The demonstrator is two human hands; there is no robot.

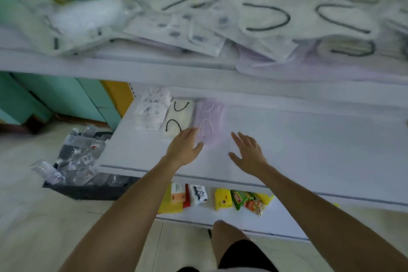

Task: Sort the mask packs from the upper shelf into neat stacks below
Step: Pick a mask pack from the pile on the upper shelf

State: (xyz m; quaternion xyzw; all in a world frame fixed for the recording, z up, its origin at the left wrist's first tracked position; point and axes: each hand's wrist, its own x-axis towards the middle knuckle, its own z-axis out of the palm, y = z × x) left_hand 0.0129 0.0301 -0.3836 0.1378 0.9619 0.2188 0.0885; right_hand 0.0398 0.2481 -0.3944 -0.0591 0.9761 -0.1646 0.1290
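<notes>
I am hovering both hands over the lower shelf (287, 150), each grip released and grasping nothing. My left hand (184, 147) is lying at the near corner of the purple stack (208, 121); whether it is touching, the blur is hiding. My right hand (247, 152) is apart on the other side. Most mask packs (265, 20) are lying jumbled on the upper shelf (132, 68). I am expecting two risks: a sideways nudge skewing the purple stack into the cream stack (178, 118) just beside it, and overhanging packs sliding off the upper edge when I am pulling from that pile.
</notes>
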